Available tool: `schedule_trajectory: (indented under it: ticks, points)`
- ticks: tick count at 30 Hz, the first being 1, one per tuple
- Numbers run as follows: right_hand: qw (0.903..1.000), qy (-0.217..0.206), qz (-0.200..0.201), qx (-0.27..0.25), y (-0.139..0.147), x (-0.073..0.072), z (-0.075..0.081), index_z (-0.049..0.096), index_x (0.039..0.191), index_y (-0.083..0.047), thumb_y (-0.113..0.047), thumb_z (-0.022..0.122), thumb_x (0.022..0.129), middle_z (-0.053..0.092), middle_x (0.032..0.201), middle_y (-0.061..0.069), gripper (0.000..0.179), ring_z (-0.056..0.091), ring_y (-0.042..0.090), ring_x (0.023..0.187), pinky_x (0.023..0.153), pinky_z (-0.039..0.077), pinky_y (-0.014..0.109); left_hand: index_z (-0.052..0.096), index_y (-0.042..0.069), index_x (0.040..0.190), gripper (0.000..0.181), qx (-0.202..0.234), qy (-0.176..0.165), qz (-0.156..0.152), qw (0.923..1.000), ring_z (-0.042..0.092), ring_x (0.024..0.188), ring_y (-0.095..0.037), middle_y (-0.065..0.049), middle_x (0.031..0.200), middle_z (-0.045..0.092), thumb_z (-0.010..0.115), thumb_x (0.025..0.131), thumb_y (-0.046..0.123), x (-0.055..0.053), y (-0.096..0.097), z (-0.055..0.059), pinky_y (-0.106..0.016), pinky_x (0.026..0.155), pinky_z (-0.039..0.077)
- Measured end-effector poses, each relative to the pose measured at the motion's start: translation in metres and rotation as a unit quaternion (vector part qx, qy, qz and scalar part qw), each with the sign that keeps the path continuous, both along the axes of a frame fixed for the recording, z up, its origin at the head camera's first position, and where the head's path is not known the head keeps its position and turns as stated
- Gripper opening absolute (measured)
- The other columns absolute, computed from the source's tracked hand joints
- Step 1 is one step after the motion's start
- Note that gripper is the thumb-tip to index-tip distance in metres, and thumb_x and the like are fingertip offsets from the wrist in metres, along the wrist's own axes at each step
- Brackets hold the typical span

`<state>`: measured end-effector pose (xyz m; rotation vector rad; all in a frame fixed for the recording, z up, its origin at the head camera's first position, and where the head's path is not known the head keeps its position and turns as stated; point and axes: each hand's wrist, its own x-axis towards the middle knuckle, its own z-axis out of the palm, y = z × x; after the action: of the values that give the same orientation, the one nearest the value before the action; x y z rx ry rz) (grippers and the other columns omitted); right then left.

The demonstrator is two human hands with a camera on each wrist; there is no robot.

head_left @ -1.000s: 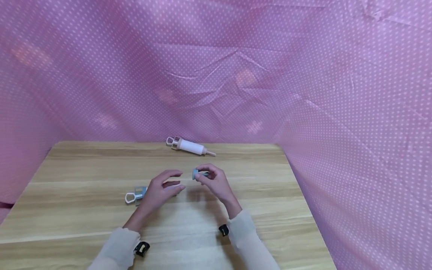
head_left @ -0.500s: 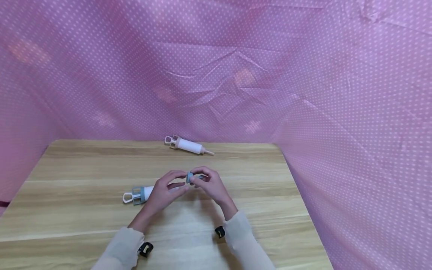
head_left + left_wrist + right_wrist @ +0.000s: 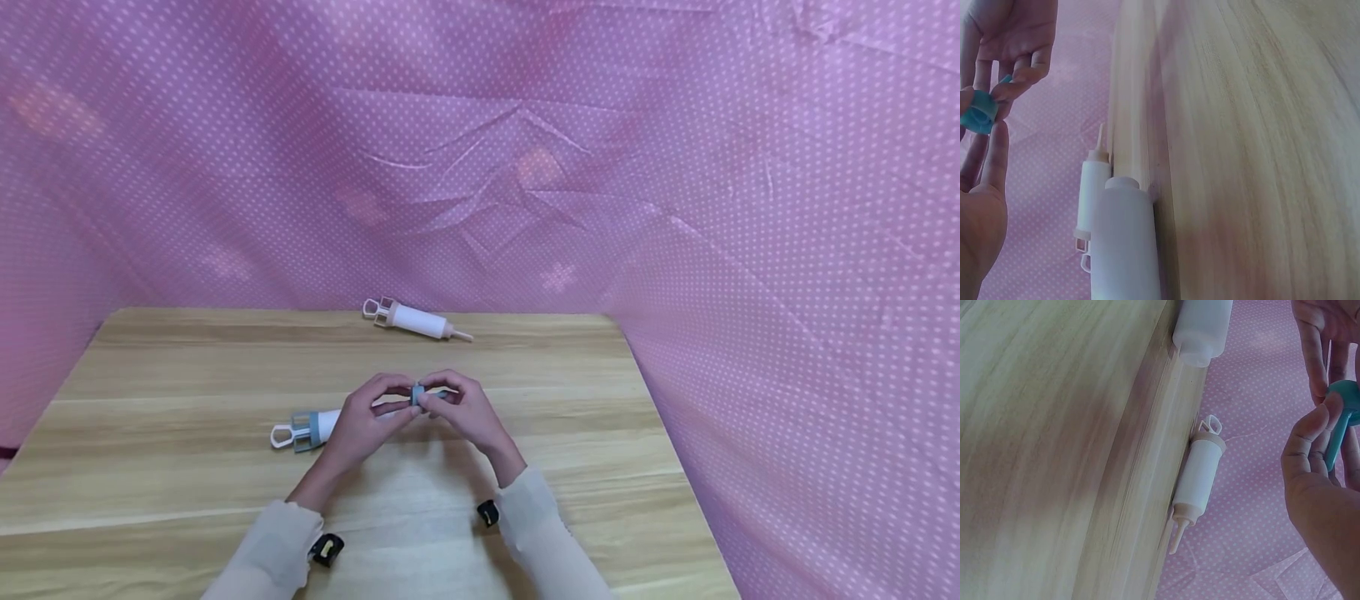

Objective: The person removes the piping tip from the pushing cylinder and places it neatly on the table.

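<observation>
Between both hands is a teal nozzle cap point(image 3: 417, 395) with a thin spout, held above the table; its hollow underside shows in the left wrist view. My right hand point(image 3: 467, 412) grips it by thumb and fingers, the spout point(image 3: 1337, 445) running along the fingers. From the other side, my left hand point(image 3: 366, 421) pinches the cap's rim with its fingertips. Below the left hand lies a white plunger-style dispenser point(image 3: 327, 425) with a teal collar and a white loop handle, partly hidden by that hand. Its bare neck point(image 3: 1196, 356) shows in the right wrist view.
A second white dispenser point(image 3: 420, 321), with beige collar and beige nozzle fitted, lies near the table's back edge. Pink dotted cloth point(image 3: 480, 167) hangs behind and around the wooden table point(image 3: 600, 467).
My left hand has moved up to the nozzle cap, and its fingertips have closed on the rim. My right hand brought the cap slightly left. Both dispensers stay put.
</observation>
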<state>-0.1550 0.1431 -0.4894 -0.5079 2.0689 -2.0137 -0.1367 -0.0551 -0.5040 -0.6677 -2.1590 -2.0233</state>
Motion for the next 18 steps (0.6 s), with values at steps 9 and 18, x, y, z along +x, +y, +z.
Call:
schedule_trajectory:
  ticks: [9,18]
  points:
    - [0.9997,-0.020,0.011,0.001,0.004,0.001,-0.002,0.063,0.122,0.005,-0.012,0.064,0.100,0.068,0.114,0.014,0.028,0.070,0.018,0.088,0.087,0.057,0.054,0.066,0.005,0.121,0.033,-0.010,0.000,0.017,0.9998,0.063,0.111,-0.022,-0.010,0.120,0.063,0.078,0.089,0.005,0.000,-0.001,0.002,-0.033,0.090,0.057]
    - [0.9993,-0.027,0.015,0.020,0.010,0.002,-0.008,0.062,0.123,0.006,-0.012,0.060,0.103,0.067,0.112,0.021,0.027,0.068,0.028,0.090,0.086,0.059,0.048,0.065,0.003,0.121,0.034,-0.002,-0.008,0.022,0.9997,0.063,0.112,-0.022,-0.008,0.119,0.062,0.077,0.090,0.005,0.000,-0.002,0.002,-0.034,0.091,0.057]
